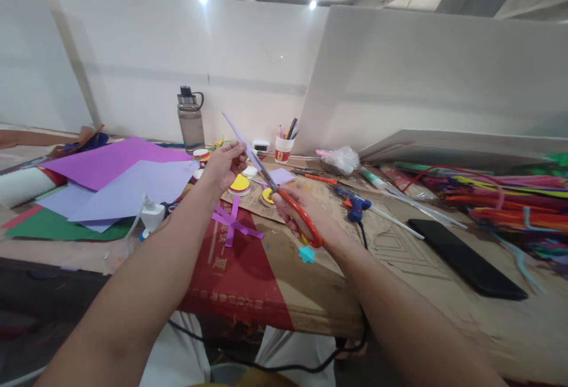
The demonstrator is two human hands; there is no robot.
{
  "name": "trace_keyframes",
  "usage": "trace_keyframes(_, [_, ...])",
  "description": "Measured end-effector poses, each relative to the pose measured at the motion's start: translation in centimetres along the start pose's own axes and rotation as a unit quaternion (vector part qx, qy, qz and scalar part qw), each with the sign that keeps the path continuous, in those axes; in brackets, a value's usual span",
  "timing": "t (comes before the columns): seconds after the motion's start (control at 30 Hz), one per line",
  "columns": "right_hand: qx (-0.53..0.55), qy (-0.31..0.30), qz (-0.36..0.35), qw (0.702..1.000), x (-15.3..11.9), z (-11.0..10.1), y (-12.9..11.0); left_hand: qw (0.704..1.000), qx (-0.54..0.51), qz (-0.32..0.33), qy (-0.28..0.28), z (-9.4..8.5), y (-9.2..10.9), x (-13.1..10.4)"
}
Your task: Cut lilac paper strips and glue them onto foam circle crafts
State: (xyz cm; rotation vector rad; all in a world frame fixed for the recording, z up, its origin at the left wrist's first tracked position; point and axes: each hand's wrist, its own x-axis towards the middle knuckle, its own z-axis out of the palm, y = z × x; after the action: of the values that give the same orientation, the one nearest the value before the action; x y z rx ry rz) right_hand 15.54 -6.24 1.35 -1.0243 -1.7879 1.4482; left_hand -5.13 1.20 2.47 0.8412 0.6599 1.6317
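Note:
My left hand (228,165) pinches a narrow piece of lilac paper (234,127), raised above the middle of the table. My right hand (296,206) is wrapped round the red handles of a pair of scissors (303,216). The scissor blades point up and left and meet the lower end of the lilac paper; whether they are parted I cannot tell. On the table below my hands lies a star of crossed purple paper strips (231,221). Near my right hand is a small turquoise paper star (306,254). Yellow-topped round pieces (239,183) stand behind the purple strips.
Purple, lilac and green sheets (133,192) lie at the left. A water bottle (190,121) and a paper cup of pens (284,149) stand at the back. To the right are a blue glue gun (356,206), a black phone-like slab (465,257) and colourful pipe cleaners (510,197).

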Motion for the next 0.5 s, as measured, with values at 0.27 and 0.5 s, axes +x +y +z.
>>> trace_keyframes(0.27, [-0.021, -0.006, -0.008, 1.0, 0.1, -0.1, 0.3, 1.0, 0.004, 0.009, -0.011, 0.3, 0.1, -0.4])
trace_keyframes(0.5, [-0.043, -0.015, -0.029, 0.999, 0.5, -0.3, 1.0, 1.0, 0.012, -0.001, -0.021, 0.6, -0.3, -0.6])
